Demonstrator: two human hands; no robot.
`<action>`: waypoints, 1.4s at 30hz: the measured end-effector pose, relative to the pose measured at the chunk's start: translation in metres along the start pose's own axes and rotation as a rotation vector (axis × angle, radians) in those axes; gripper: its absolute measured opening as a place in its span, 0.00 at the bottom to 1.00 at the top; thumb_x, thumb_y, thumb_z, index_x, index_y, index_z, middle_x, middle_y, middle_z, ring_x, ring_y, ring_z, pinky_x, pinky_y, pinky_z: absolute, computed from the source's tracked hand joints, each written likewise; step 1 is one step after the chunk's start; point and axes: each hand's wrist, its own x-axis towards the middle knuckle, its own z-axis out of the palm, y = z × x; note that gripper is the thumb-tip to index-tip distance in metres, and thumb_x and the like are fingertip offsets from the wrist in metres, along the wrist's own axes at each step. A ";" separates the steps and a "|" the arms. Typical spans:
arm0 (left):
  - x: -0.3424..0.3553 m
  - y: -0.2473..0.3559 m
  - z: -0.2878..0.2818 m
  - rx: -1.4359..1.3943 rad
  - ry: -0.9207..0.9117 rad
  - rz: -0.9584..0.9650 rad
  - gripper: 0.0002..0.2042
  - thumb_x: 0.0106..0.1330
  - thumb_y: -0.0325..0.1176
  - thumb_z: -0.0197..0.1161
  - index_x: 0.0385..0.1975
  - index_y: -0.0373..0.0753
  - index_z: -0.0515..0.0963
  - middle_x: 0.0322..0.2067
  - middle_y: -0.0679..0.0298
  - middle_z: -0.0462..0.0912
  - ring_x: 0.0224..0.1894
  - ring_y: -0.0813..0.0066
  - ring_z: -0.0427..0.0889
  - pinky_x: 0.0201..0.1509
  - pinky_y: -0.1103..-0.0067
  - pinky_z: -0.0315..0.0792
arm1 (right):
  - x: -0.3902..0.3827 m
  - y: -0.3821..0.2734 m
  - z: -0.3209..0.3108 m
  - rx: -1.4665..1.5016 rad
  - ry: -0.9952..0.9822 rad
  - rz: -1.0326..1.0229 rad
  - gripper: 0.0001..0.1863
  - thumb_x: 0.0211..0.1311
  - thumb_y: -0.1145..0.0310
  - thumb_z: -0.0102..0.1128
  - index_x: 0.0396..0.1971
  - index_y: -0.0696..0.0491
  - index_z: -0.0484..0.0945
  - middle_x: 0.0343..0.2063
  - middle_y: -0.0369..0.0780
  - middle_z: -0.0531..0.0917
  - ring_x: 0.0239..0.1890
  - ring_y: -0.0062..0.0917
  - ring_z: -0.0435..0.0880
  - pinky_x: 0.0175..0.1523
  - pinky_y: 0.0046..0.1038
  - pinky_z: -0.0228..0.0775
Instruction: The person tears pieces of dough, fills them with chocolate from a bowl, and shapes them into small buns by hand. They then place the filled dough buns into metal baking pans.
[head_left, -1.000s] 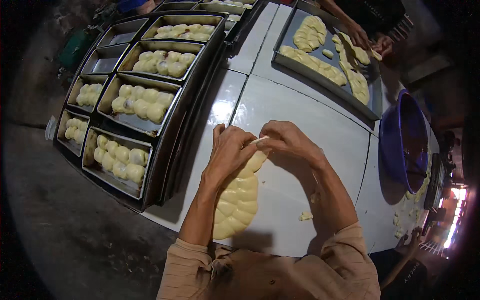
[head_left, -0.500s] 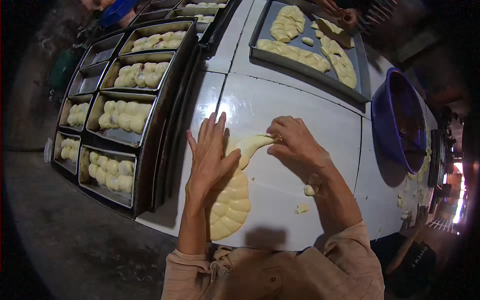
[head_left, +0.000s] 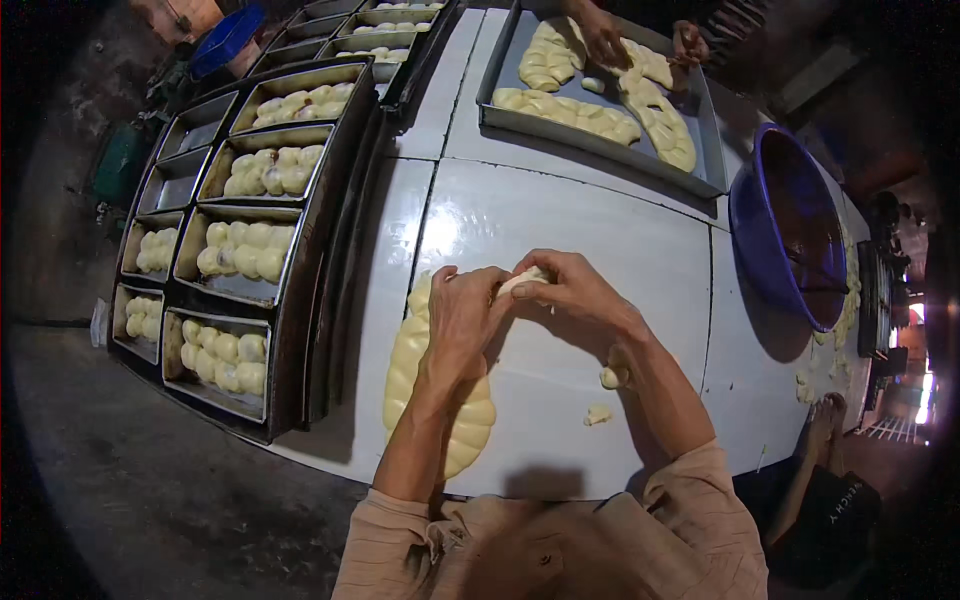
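Note:
A small strip of pale dough [head_left: 524, 281] is held between my two hands, above the white table. The fingers of my right hand [head_left: 572, 292] are closed on it from the right. My left hand [head_left: 464, 312], its fingers curled, meets the strip at its left end; part of the grip is hidden. Beneath my left wrist lies a flat, scored sheet of dough [head_left: 468, 425], partly covered by my forearm. Two dough scraps, one [head_left: 598, 414] in the open and one [head_left: 612, 378] beside my right forearm, rest on the table.
At left stands a rack of metal loaf tins [head_left: 240, 262], several filled with dough balls. A grey tray [head_left: 712, 150] of dough sheets sits at the far side, with another person's hands [head_left: 603, 38] over it. A purple basin [head_left: 752, 225] stands right; a person's arm [head_left: 810, 450] shows lower right.
The strip has come away from the dough sheet. My left hand has moved right and curled in beside my right hand. Another person's hands have reached into the far tray.

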 end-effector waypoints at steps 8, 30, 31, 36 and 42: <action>-0.003 -0.002 0.013 0.115 0.119 0.118 0.09 0.62 0.38 0.69 0.40 0.45 0.85 0.28 0.63 0.85 0.36 0.63 0.83 0.66 0.58 0.59 | -0.009 -0.013 0.007 -0.033 0.136 -0.007 0.17 0.56 0.64 0.65 0.40 0.61 0.82 0.27 0.39 0.83 0.31 0.21 0.79 0.36 0.26 0.71; 0.001 0.110 0.073 -0.739 -0.290 -0.046 0.14 0.67 0.30 0.68 0.48 0.28 0.82 0.38 0.59 0.88 0.40 0.79 0.84 0.48 0.81 0.77 | -0.161 0.014 -0.027 0.506 0.595 0.052 0.14 0.63 0.67 0.66 0.46 0.56 0.80 0.39 0.36 0.85 0.38 0.15 0.83 0.41 0.20 0.77; -0.001 0.116 0.079 -0.759 -0.293 -0.025 0.14 0.67 0.30 0.68 0.49 0.29 0.82 0.38 0.59 0.87 0.40 0.79 0.84 0.48 0.81 0.77 | -0.168 0.019 -0.028 0.357 0.688 -0.017 0.11 0.64 0.67 0.66 0.43 0.55 0.80 0.40 0.36 0.85 0.41 0.16 0.82 0.40 0.21 0.77; -0.004 0.172 0.131 -0.812 -0.255 0.156 0.41 0.70 0.49 0.63 0.74 0.34 0.51 0.65 0.44 0.69 0.65 0.56 0.72 0.66 0.67 0.68 | -0.207 0.052 -0.055 0.436 0.882 -0.231 0.12 0.62 0.72 0.67 0.44 0.55 0.78 0.37 0.33 0.82 0.42 0.16 0.80 0.47 0.21 0.73; 0.021 0.207 0.215 -0.656 -0.206 0.777 0.52 0.63 0.65 0.61 0.75 0.34 0.47 0.71 0.48 0.59 0.71 0.57 0.65 0.68 0.66 0.67 | -0.250 0.025 -0.075 1.036 0.779 -0.433 0.14 0.63 0.75 0.65 0.47 0.56 0.76 0.39 0.35 0.82 0.40 0.16 0.81 0.48 0.20 0.76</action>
